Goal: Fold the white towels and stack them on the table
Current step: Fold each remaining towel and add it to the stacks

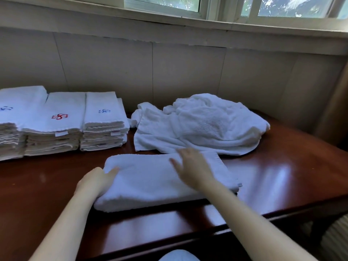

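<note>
Folded towel lies flat near front edge of tabletop. Left hand grips its left end, thumb on top. Right hand, blurred, rests flat on it, fingers straight and spread. Just behind: loose towel heap. Back left: three folded stacks, side by side.

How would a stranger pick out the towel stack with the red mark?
On the dark wooden table below the window, three stacks of folded white towels stand at the far left. Take the middle stack: its top towel bears a red swirl, the left stack and right stack blue ones.
</note>
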A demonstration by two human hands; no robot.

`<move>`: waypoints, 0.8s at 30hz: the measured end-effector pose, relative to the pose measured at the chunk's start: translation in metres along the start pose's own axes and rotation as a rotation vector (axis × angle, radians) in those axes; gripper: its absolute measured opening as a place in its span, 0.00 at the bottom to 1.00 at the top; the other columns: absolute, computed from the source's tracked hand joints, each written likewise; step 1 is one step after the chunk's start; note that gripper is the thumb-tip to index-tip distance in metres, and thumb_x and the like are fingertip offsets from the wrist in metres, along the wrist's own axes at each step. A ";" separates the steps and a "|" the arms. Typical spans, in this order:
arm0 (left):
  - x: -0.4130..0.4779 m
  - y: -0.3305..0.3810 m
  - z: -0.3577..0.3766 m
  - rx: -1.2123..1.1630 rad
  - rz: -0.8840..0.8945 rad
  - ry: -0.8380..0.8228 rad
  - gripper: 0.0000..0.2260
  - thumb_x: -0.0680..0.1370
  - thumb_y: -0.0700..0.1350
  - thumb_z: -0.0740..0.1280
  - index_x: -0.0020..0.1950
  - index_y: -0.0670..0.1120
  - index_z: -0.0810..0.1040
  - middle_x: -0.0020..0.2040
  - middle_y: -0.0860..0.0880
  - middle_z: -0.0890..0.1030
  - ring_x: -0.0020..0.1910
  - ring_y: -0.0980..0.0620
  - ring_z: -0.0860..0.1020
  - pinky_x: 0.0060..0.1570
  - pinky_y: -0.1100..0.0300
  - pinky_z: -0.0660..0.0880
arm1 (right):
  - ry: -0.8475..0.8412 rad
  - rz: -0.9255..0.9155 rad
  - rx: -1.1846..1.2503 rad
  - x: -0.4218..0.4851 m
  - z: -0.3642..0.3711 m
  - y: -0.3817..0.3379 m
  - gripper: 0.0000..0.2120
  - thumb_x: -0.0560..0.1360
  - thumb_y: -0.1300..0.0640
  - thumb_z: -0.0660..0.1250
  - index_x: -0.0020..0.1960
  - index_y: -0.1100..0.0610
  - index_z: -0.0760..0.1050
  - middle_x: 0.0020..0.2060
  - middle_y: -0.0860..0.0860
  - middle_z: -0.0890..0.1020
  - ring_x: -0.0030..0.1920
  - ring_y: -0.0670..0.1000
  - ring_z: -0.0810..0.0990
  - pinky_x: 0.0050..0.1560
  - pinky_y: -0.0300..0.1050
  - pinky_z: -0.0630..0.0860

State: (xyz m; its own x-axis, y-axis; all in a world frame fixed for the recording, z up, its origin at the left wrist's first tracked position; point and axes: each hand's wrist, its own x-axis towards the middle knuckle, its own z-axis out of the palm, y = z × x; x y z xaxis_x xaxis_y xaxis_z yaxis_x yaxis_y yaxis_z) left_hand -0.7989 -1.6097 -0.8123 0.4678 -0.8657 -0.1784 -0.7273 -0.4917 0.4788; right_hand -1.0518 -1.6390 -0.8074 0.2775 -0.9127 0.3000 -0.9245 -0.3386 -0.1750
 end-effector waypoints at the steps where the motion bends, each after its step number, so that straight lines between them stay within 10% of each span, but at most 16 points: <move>1: 0.001 0.001 -0.001 -0.086 0.002 -0.024 0.29 0.78 0.61 0.59 0.66 0.38 0.71 0.57 0.41 0.78 0.54 0.41 0.77 0.49 0.55 0.71 | -0.115 -0.046 0.059 -0.004 0.014 -0.013 0.26 0.81 0.42 0.51 0.74 0.55 0.61 0.72 0.55 0.66 0.72 0.55 0.63 0.72 0.51 0.55; 5: -0.009 -0.004 -0.009 -0.513 0.084 -0.290 0.34 0.63 0.48 0.79 0.65 0.43 0.72 0.53 0.46 0.80 0.48 0.48 0.79 0.43 0.57 0.75 | -0.282 -0.012 0.041 -0.001 0.034 -0.021 0.28 0.81 0.40 0.47 0.77 0.49 0.52 0.77 0.49 0.53 0.77 0.51 0.50 0.74 0.56 0.42; 10: -0.018 -0.006 -0.011 -0.573 0.014 -0.264 0.33 0.69 0.42 0.76 0.70 0.46 0.64 0.57 0.45 0.78 0.44 0.46 0.79 0.30 0.60 0.73 | -0.312 -0.052 -0.046 0.004 0.014 -0.043 0.24 0.82 0.46 0.49 0.76 0.54 0.56 0.77 0.52 0.55 0.77 0.54 0.51 0.73 0.61 0.45; 14: -0.015 -0.003 -0.013 -0.801 0.005 -0.212 0.31 0.73 0.43 0.72 0.72 0.40 0.63 0.61 0.40 0.76 0.45 0.48 0.75 0.31 0.61 0.69 | -0.413 -0.230 0.139 -0.015 0.026 -0.098 0.42 0.75 0.38 0.61 0.78 0.49 0.41 0.78 0.53 0.48 0.77 0.58 0.45 0.73 0.63 0.44; 19: -0.021 0.004 -0.026 -1.268 0.020 -0.163 0.17 0.78 0.47 0.62 0.64 0.40 0.74 0.43 0.43 0.79 0.36 0.49 0.76 0.34 0.60 0.73 | -0.095 0.083 0.111 0.005 0.017 -0.136 0.26 0.76 0.60 0.59 0.72 0.56 0.57 0.62 0.59 0.74 0.60 0.61 0.74 0.52 0.50 0.69; 24: -0.033 -0.002 -0.041 -1.232 0.353 -0.147 0.22 0.78 0.49 0.63 0.71 0.48 0.63 0.52 0.53 0.82 0.39 0.64 0.80 0.39 0.73 0.74 | -0.085 0.361 1.263 0.013 -0.028 -0.119 0.12 0.79 0.58 0.60 0.53 0.63 0.79 0.44 0.55 0.84 0.44 0.53 0.82 0.38 0.39 0.73</move>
State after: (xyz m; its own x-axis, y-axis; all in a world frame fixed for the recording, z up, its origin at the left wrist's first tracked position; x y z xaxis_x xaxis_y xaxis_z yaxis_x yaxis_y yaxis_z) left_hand -0.7919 -1.5766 -0.7725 0.2299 -0.9711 0.0646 0.1776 0.1072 0.9782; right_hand -0.9456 -1.6039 -0.7565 0.1261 -0.9920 0.0003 -0.0834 -0.0109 -0.9965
